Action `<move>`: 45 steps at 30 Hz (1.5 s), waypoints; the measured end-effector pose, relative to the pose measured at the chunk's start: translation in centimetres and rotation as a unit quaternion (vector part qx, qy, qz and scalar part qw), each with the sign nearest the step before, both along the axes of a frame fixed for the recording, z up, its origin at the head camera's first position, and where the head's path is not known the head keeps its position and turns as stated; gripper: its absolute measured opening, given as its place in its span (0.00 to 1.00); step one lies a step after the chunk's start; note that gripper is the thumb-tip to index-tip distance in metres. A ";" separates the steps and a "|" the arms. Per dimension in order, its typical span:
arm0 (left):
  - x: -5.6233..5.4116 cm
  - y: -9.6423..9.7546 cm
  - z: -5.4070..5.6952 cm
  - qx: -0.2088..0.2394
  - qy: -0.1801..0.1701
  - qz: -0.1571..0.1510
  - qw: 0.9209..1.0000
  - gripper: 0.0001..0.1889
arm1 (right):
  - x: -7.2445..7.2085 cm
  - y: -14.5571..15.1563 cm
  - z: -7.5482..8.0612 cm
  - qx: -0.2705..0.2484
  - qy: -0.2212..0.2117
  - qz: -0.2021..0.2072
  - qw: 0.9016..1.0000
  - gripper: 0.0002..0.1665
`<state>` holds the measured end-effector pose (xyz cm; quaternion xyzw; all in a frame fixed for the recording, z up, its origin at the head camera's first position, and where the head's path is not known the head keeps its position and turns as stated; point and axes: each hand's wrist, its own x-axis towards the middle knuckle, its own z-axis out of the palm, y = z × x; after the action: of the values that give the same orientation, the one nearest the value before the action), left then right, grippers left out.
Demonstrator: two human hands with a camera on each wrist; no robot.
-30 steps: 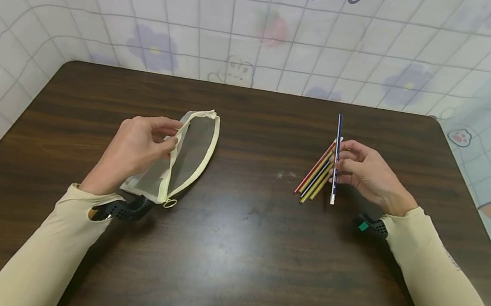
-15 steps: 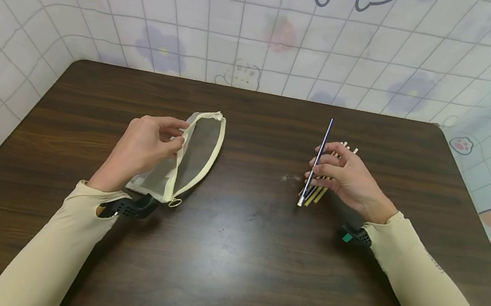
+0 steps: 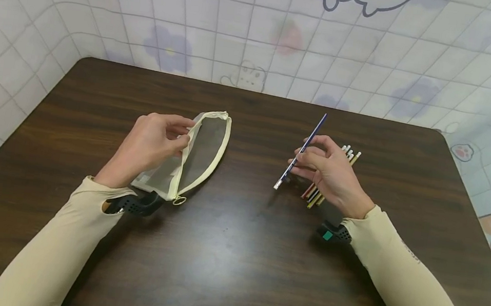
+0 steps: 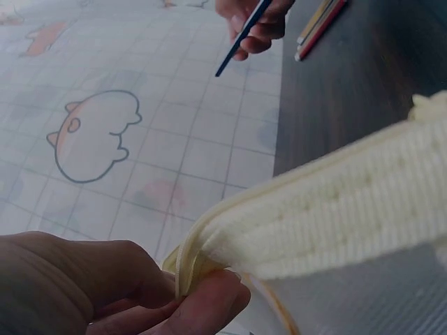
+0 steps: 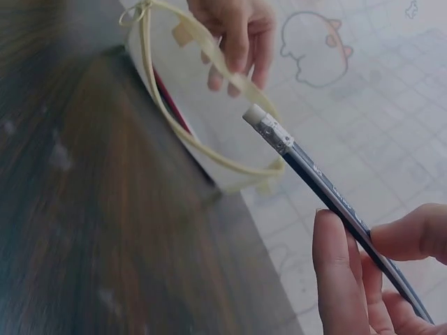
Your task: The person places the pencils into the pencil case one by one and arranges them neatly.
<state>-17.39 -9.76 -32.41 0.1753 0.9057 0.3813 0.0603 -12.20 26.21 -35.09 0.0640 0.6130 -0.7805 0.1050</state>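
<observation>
My left hand (image 3: pixel 149 143) pinches the upper edge of a see-through zippered pencil pouch (image 3: pixel 226 143) with cream trim, holding its mouth apart. Its zipper pull (image 3: pixel 179 200) hangs at the near end. In the right wrist view, a dark red strip (image 5: pixel 171 105) shows within the pouch. My right hand (image 3: pixel 333 172) pinches a dark blue pencil (image 3: pixel 315 132) between thumb and fingers, tilted above the table. The pencil's white eraser (image 5: pixel 254 113) end points toward the pouch. Partly behind the right hand lies a small bundle of pencils (image 3: pixel 314 197), red, yellow and dark.
A dark brown wooden table (image 3: pixel 212 262) lies under everything. A white curtain-like wall (image 3: pixel 225 21) with a grid and cartoon prints closes off the back and both sides. Black wrist cameras (image 3: pixel 136 205) sit on both wrists.
My right hand has carried the blue pencil left, off the pencil bundle and toward the pouch, tilting it from upright in the view to slanted. The left hand keeps its hold on the pouch edge.
</observation>
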 end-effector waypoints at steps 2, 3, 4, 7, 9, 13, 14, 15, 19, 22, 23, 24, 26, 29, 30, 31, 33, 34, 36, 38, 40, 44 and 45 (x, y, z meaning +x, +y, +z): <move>0.0 -0.3 0.1 0.000 -0.001 0.002 1.000 0.22 | -0.4 -0.9 0.1 -0.011 0.003 -0.002 1.000 0.20; 0.0 -0.2 0.1 0.000 -0.002 0.000 1.000 0.22 | -0.4 -1.1 0.1 -0.019 0.006 -0.005 1.000 0.20; -0.1 -0.1 0.1 -0.001 -0.001 -0.001 1.000 0.22 | -0.5 -1.4 0.1 -0.024 0.010 -0.009 1.000 0.20; -0.1 -0.1 0.1 -0.006 0.004 -0.001 1.000 0.22 | -0.7 -2.6 0.0 -0.044 0.020 -0.018 0.999 0.19; -0.1 -0.1 0.1 -0.007 0.004 0.000 1.000 0.22 | -0.9 -3.5 -0.1 -0.055 0.023 -0.024 0.998 0.18; 0.0 -0.1 0.2 -0.005 0.000 -0.001 1.000 0.22 | -1.3 -5.3 -0.3 -0.065 0.022 -0.030 0.997 0.17; 0.0 -0.1 0.2 -0.003 -0.001 0.001 1.000 0.21 | -1.4 -5.7 -0.4 -0.065 0.022 -0.029 0.997 0.17; 0.0 -0.1 0.2 -0.001 -0.002 0.002 1.000 0.21 | -1.5 -6.0 -0.4 -0.064 0.022 -0.029 0.997 0.17; 0.0 0.0 0.2 0.008 -0.003 0.008 1.000 0.20 | -1.8 -7.4 -0.7 -0.066 0.027 -0.027 0.997 0.16; -0.1 0.1 0.2 0.013 -0.003 0.008 1.000 0.20 | -2.1 -8.4 -0.9 -0.067 0.027 -0.024 0.997 0.16; -0.1 0.1 0.2 0.015 -0.004 0.008 1.000 0.20 | -2.2 -8.7 -1.0 -0.065 0.026 -0.023 0.997 0.16; 0.0 0.1 0.2 0.014 -0.004 0.006 1.000 0.20 | -2.3 -9.1 -1.1 -0.064 0.024 -0.021 0.997 0.17; 0.0 0.1 0.2 0.015 -0.005 0.005 1.000 0.20 | -2.4 -9.8 -1.3 -0.061 0.019 -0.018 0.998 0.17; 0.1 0.2 0.1 0.013 -0.001 0.006 1.000 0.20 | -2.6 -10.8 -1.6 -0.060 0.013 -0.015 0.998 0.17; 0.1 0.2 0.0 0.012 0.003 0.006 1.000 0.20 | -2.7 -11.1 -1.6 -0.062 0.013 -0.015 0.998 0.17; 0.1 0.2 0.0 0.011 0.007 0.007 1.000 0.20 | -2.7 -11.4 -1.7 -0.063 0.012 -0.015 0.998 0.18; 0.0 0.3 -0.1 0.013 0.014 0.009 1.000 0.19 | -2.8 -11.9 -1.7 -0.063 0.010 -0.013 0.998 0.18; 0.0 0.4 -0.1 0.013 0.016 0.010 1.000 0.19 | -2.9 -12.1 -1.8 -0.065 0.009 -0.011 0.998 0.18; 0.1 0.4 0.0 0.014 0.019 0.011 1.000 0.19 | -2.9 -12.7 -1.9 -0.065 0.008 -0.007 0.998 0.18; 0.1 0.5 0.0 0.017 0.016 0.011 1.000 0.19 | -2.9 -13.2 -2.0 -0.065 0.005 -0.001 0.998 0.18; 0.1 0.5 0.0 0.019 0.016 0.011 1.000 0.19 | -2.9 -13.8 -2.1 -0.068 0.003 0.002 0.998 0.18; 0.1 0.5 -0.1 0.021 0.014 0.011 1.000 0.19 | -2.9 -14.6 -2.2 -0.073 -0.004 0.006 0.997 0.19; 0.1 0.6 -0.1 0.021 0.013 0.010 1.000 0.19 | -2.9 -14.7 -2.3 -0.075 -0.005 0.007 0.997 0.19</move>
<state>-17.30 -9.19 -32.53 0.1723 0.8997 0.3989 0.0411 -15.07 11.51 -37.37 0.0559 0.5526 -0.8231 0.1183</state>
